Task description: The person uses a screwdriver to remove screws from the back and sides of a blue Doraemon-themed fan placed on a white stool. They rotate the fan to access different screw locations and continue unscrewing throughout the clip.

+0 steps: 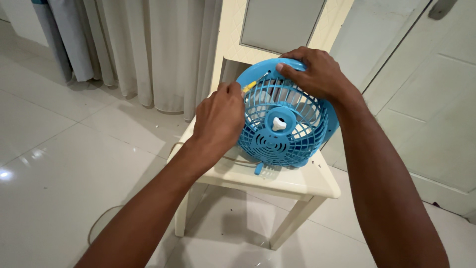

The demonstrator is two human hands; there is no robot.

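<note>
Blue plastic fan (282, 124) stood at the stool's (307, 186) back edge; right hand (317, 74) gripped its rim for steadiness, left hand (220, 116) pinched a yellow-tipped screwdriver (249, 86) against the grille.

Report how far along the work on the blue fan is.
Done: the blue fan sits on the cream stool, its rear grille facing the camera and seemingly fitted. In hand: the right hand steadies the top rim while the left hand presses a yellow-tipped tool to the grille's upper edge. Left: that spot; other fasteners cannot be judged.
</note>
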